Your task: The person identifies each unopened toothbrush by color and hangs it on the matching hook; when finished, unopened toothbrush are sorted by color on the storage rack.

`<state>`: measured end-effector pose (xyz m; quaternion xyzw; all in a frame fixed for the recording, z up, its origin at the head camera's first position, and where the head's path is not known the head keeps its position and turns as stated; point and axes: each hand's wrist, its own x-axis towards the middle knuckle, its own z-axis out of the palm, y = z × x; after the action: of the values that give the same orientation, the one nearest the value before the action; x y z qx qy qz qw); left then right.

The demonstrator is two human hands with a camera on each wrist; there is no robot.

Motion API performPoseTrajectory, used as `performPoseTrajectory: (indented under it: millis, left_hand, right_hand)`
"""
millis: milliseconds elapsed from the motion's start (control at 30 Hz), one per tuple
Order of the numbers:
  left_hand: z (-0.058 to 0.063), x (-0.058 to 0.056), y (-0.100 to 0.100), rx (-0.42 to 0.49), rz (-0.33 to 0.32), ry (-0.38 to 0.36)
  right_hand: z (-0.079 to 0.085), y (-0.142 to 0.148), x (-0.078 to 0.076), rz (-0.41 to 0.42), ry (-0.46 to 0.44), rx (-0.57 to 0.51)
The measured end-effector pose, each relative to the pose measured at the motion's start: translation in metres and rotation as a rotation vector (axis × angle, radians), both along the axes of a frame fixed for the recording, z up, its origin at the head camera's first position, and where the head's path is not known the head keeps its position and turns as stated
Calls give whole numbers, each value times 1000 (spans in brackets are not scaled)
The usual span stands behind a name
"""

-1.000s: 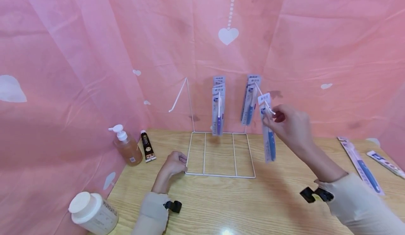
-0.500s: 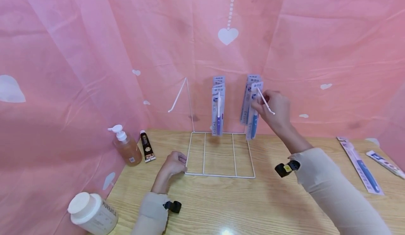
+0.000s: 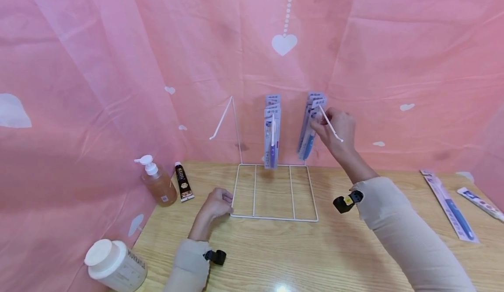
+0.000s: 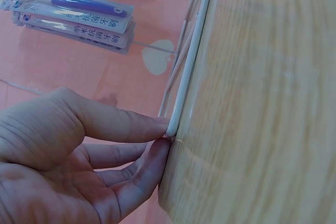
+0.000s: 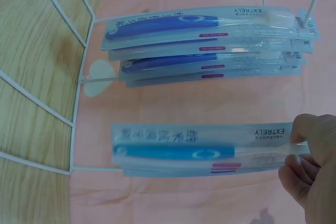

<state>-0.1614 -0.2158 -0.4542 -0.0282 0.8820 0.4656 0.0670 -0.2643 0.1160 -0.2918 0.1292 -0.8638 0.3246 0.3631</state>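
Note:
A white wire rack (image 3: 273,217) stands on the wooden table, with three hooks at its top. My left hand (image 3: 216,203) pinches the rack's front left corner between thumb and finger, as the left wrist view shows close up. On the right hook my right hand (image 3: 339,130) pinches a packaged blue toothbrush (image 5: 173,151) near its top; other packs hang right behind it. The middle hook carries several packaged purple toothbrushes (image 3: 271,139). Nothing hangs on the left hook (image 3: 221,118).
At left are a pump bottle (image 3: 159,185), a black tube (image 3: 183,182) and a white jar (image 3: 118,265). Another packaged toothbrush (image 3: 450,206) and a toothpaste tube (image 3: 480,202) lie at right. A pink curtain (image 3: 220,56) rises behind the rack.
My right hand has slid the packaged blue toothbrush from the right hook's tip back along it, up against the packs behind. My left hand has stayed on the rack's corner.

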Motion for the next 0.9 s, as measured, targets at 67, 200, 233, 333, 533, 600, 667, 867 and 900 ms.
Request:
performPoseTrajectory:
  millis: [67, 200, 233, 333, 533, 600, 667, 867, 900]
  left_hand:
    - [0, 1, 0, 3, -2, -2]
    - [0, 1, -1, 4, -1, -5]
    - [0, 1, -1, 2, 2, -6]
    - [1, 1, -2, -5, 15, -5]
    - [0, 1, 0, 6, 10, 3]
    - [-1, 1, 0, 5, 10, 12]
    - [-2, 1, 0, 3, 16, 20]
    - [-2, 1, -2, -7, 25, 17]
    - [-2, 1, -2, -6, 24, 13]
  right_hand:
    - [-2, -1, 0, 5, 10, -7]
    - [-4, 1, 2, 17, -16, -4]
    - [-4, 2, 3, 19, -41, 2]
    - [-4, 10, 7, 48, -136, 45]
    - [-17, 48, 14, 78, -275, 167]
    - [-25, 66, 14, 38, -303, 211]
    - [-33, 86, 13, -11, -342, 254]
    - [-58, 166, 7, -102, -511, 335]
    - [-63, 181, 6, -110, -540, 334]
